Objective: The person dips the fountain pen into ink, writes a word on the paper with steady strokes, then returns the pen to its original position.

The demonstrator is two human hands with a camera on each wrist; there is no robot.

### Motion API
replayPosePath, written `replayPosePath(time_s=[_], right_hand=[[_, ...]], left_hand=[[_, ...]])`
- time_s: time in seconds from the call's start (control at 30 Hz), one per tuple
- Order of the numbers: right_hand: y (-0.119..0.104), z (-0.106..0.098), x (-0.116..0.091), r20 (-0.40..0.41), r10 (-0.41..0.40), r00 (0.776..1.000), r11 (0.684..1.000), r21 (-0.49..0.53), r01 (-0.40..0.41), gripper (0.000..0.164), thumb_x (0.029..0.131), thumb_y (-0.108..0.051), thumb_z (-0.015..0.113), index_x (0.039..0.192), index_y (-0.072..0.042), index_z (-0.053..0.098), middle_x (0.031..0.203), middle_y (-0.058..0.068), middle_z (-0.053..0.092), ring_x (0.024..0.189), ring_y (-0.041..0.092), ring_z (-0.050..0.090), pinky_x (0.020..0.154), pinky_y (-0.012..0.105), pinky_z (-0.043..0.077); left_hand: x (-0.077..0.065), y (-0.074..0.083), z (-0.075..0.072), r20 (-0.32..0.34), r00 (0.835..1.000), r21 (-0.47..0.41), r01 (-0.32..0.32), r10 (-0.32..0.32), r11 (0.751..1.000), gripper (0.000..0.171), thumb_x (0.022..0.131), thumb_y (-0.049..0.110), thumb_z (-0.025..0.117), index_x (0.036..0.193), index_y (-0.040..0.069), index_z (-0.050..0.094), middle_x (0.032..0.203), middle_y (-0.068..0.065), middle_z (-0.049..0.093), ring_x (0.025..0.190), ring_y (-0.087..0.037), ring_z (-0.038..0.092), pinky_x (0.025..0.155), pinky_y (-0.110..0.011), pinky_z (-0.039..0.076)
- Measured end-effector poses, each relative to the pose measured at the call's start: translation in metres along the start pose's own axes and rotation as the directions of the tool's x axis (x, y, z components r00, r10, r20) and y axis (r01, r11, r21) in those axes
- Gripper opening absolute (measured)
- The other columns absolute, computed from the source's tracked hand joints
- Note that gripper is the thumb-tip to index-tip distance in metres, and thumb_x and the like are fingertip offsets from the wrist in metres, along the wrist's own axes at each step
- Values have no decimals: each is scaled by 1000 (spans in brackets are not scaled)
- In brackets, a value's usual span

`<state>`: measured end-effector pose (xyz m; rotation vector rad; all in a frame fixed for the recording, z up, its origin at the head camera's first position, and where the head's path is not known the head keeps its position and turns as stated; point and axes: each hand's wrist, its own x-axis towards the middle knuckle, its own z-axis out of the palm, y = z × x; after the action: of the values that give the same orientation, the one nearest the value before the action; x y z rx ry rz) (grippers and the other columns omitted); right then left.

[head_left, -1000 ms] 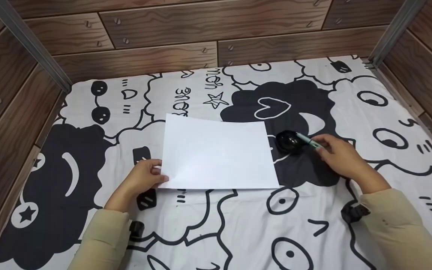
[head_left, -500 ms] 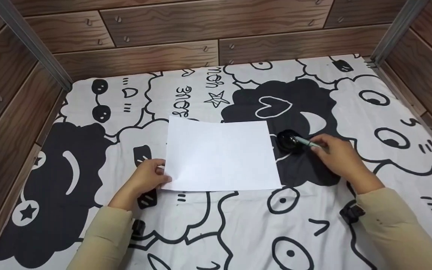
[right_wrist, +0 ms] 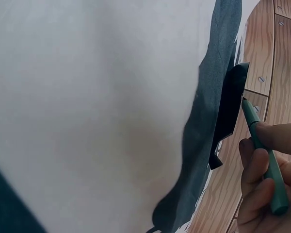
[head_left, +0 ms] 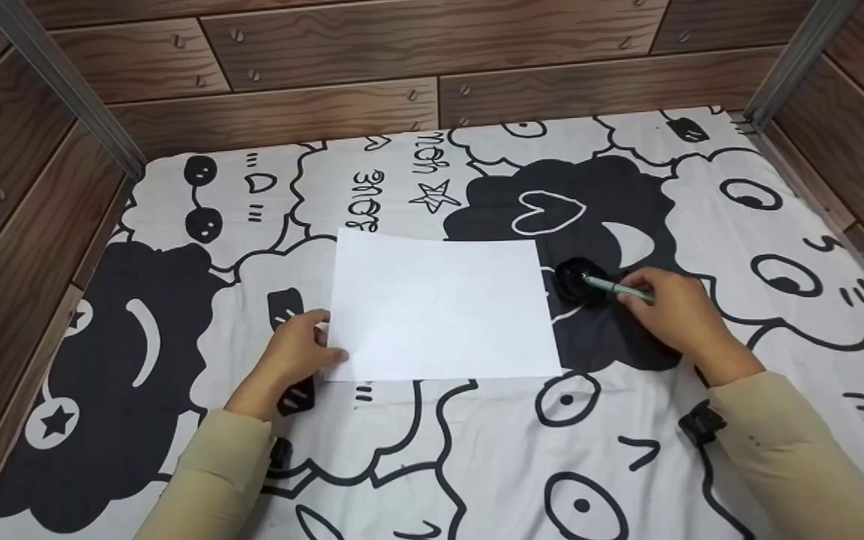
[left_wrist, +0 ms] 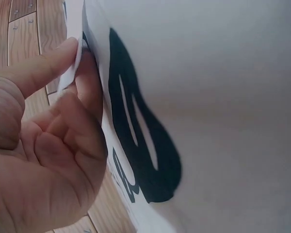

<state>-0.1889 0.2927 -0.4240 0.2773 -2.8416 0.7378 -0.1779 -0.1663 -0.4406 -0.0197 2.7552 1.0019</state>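
A blank white sheet of paper (head_left: 443, 307) lies on the patterned cloth in the head view. My left hand (head_left: 297, 349) pinches its lower left edge, thumb on top and fingers underneath; the left wrist view shows this pinch on the paper's edge (left_wrist: 72, 68). To the right of the sheet sits a small glossy black bowl (head_left: 573, 274). Over it, my right hand (head_left: 672, 311) holds a slim green pen (head_left: 616, 287) between thumb and fingers, its tip overlapping the bowl's inside. From the right wrist, the pen (right_wrist: 271, 170) points at the bowl (right_wrist: 233, 102) with a dark tip.
Under everything spreads a black-and-white cartoon cloth (head_left: 492, 465). Wood-plank panels (head_left: 432, 52) stand around the back and sides, with grey metal posts (head_left: 64, 97) at the far corners. Small black devices (head_left: 702, 424) sit at the wrists.
The pen in my right hand has tilted, and its tip has moved from the bowl's right rim to over its inside. My left hand keeps pinching the sheet, with little shift.
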Motion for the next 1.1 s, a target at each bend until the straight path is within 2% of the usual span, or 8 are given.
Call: replayPosePath(time_s=[0.07,0.2,0.37,0.47,0.6,0.67,0.87,1.1], right_hand=[[-1,0,0,-1,-4,1000,1000,0,4,13,81,-22,60,87,-11,62,76,5,60,68,22,52,61,37,38],[-1,0,0,-4,-1,1000,1000,-5,1,12,80,-21,61,86,-11,62,74,4,60,66,21,52,60,37,38],[-2,0,1,-8,1,1000,1000,-8,-1,11,79,-21,62,85,-12,62,74,4,60,66,22,52,60,38,38],[-2,1,1,-11,-3,1000,1000,-5,3,11,79,-21,62,85,-11,62,75,4,60,67,22,52,60,38,38],[-2,0,2,-11,-5,1000,1000,-6,5,11,79,-20,62,85,-11,62,75,5,60,66,22,52,60,38,38],[-2,0,2,-9,-2,1000,1000,-7,2,11,79,-21,62,86,-11,62,75,5,60,67,22,52,60,38,38],[-3,0,2,-12,-1,1000,1000,-9,1,12,79,-21,62,85,-10,63,74,5,60,66,22,52,60,37,38],[-3,-2,2,-13,-3,1000,1000,-16,3,12,77,-20,64,82,-9,62,71,4,59,61,19,50,56,34,37]], left_hand=[[-1,1,1,-26,1000,30,-8,9,1000,63,63,11,75,118,3,47,69,-4,52,57,-17,47,50,-27,40],[0,4,1,-55,998,85,-35,40,996,71,61,12,77,123,4,43,72,-5,51,61,-17,46,54,-29,39],[2,1,1,-68,993,130,-85,95,988,74,59,13,78,124,4,43,97,-13,50,83,-23,47,75,-35,41],[3,-1,1,-60,984,152,-154,165,976,73,59,13,78,123,3,45,112,-16,46,96,-26,45,85,-37,37],[5,-5,0,-23,964,154,-258,264,954,69,62,10,76,123,0,45,123,-15,44,112,-27,39,95,-36,29],[5,-7,0,-3,956,149,-289,292,946,69,64,9,75,124,-1,43,127,-15,41,118,-27,33,98,-36,24],[4,-9,-1,56,957,144,-289,284,946,70,68,9,72,129,2,38,134,-11,33,123,-24,25,100,-35,20],[4,-9,-1,106,957,172,-284,269,943,64,72,11,69,129,4,39,136,-8,30,125,-23,21,100,-35,20]])
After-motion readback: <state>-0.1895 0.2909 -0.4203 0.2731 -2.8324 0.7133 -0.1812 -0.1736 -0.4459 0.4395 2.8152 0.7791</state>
